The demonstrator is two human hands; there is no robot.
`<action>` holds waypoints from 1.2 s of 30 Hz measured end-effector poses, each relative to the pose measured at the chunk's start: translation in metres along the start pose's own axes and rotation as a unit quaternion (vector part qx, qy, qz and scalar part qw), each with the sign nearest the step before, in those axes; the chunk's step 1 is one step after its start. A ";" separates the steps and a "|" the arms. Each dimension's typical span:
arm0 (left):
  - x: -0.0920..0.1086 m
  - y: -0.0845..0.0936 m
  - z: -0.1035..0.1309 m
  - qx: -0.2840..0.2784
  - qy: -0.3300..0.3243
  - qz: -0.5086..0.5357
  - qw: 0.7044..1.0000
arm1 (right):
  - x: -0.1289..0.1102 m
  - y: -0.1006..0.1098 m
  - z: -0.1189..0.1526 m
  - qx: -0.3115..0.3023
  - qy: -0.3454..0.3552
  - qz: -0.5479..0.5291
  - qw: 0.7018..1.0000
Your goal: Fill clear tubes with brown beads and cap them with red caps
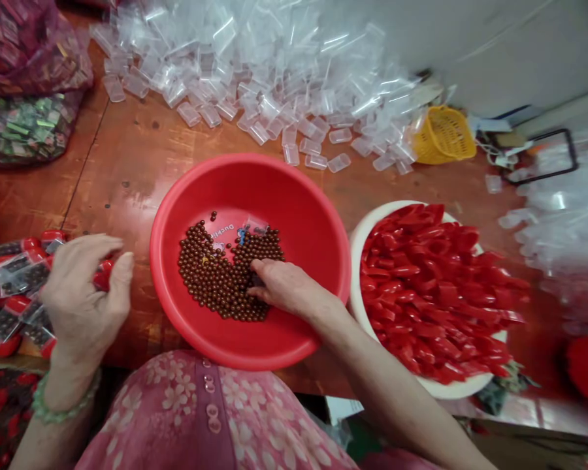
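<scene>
Head view: the right hand [287, 285], fingers narrowed, grip unclear, dips into round, glossy brown beads [218, 287] in a red plastic basin [304, 219], by the bench's [112, 202] near edge seemingly for reach; the left hand [84, 287] half-curls, hold unclear.

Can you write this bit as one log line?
right hand: among brown beads in red basin | left hand: beside red-capped containers | rest: white tub of red pieces

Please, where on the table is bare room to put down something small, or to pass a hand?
Widest: bare wood between purple mesh bag, clear plastic cups and red basin. Smaller: between yellow basket and white tub. A narrow strip separates basin and left hand. Crowded: red-capped containers at left; hardly any gap between basin and tub.
</scene>
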State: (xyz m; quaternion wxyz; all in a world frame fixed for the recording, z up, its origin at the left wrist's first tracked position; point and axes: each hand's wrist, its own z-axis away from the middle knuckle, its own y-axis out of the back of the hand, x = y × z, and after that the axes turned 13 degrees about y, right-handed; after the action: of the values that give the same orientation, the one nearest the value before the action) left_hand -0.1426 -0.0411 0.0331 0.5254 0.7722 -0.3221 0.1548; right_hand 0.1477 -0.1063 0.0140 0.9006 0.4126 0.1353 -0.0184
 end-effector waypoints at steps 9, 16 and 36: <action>0.066 -0.041 -0.002 -0.122 -0.075 0.142 0.979 | 0.001 0.019 -0.004 0.239 0.066 -0.193 0.950; 0.069 -0.056 0.000 -0.229 -0.035 0.074 0.970 | -0.036 0.039 -0.011 0.325 0.212 -0.430 0.815; 0.030 -0.064 -0.014 -0.081 0.033 0.077 0.993 | -0.012 0.069 -0.103 0.091 0.112 0.210 0.967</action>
State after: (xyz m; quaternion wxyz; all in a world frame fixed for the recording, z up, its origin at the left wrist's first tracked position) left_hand -0.0763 -0.0226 0.0103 0.5835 0.6942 -0.3743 0.1936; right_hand 0.1230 0.0150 0.0035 0.8220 0.5117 0.1432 0.2052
